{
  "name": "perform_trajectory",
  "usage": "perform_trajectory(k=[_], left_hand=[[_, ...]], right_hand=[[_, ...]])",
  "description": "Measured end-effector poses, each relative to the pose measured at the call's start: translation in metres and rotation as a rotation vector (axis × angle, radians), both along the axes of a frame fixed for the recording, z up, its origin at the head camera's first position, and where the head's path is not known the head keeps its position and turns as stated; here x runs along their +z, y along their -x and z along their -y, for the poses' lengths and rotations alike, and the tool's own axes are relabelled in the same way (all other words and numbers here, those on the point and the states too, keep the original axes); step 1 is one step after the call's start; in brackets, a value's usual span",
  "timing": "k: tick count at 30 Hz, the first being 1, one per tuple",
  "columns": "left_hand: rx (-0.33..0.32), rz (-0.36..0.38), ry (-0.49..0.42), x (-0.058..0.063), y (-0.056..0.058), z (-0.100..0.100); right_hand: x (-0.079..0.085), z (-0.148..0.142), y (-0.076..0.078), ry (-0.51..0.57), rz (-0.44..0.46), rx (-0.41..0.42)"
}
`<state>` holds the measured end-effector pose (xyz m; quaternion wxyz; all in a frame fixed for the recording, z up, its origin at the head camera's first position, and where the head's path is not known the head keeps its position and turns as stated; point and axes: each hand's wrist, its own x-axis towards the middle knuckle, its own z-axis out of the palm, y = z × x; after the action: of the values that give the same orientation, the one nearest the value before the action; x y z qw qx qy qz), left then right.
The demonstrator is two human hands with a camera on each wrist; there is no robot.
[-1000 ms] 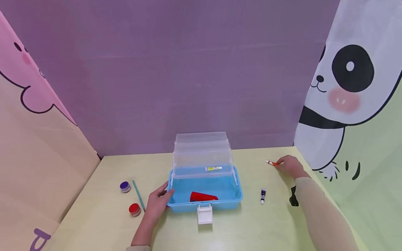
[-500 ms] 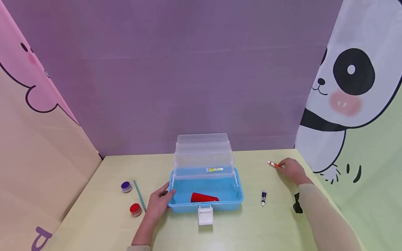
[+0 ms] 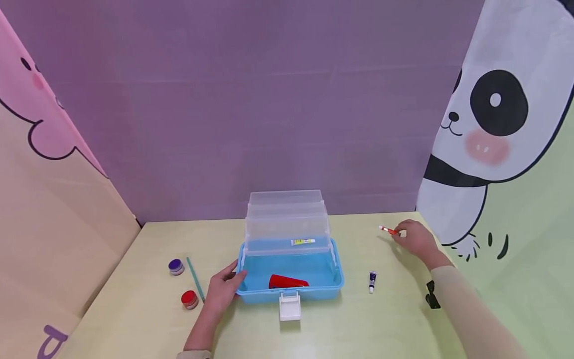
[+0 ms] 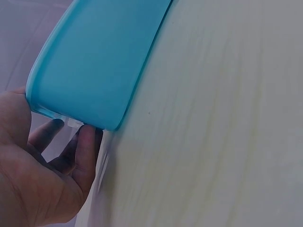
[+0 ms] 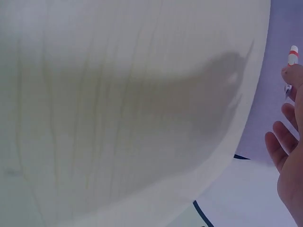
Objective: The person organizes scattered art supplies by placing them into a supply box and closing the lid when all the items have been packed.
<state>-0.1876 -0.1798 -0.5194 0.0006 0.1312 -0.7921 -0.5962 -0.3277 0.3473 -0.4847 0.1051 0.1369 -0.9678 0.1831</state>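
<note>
A pale yellow tabletop (image 3: 332, 331) spans the lower part of the frame. Below centre I see a light-blue box (image 3: 314, 295) sitting on it, clear lid raised. At lower left stand a purple-lidded jar (image 3: 176, 267) and, further down, a red-lidded jar (image 3: 190, 300), a thin teal stick (image 3: 195, 278) lying beside them. At lower right lie a dark, white-capped tube (image 3: 372, 282) and a small black object (image 3: 432, 296) I can't identify.
</note>
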Motion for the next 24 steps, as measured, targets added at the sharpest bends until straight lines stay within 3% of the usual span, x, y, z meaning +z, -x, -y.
perform_trajectory(k=[8,16,24], left_hand=[[-0.014,-0.006,-0.007,-0.001,0.001,-0.003],[-0.027,-0.034,-0.005,-0.001,0.006,-0.006],[-0.024,-0.017,-0.020,0.000,0.001,-0.001]], right_hand=[[0.016,0.000,-0.016,-0.058,-0.029,0.009],[0.018,0.002,-0.033,-0.042,-0.144,0.007],[0.021,0.013,-0.044,-0.042,-0.233,0.020]])
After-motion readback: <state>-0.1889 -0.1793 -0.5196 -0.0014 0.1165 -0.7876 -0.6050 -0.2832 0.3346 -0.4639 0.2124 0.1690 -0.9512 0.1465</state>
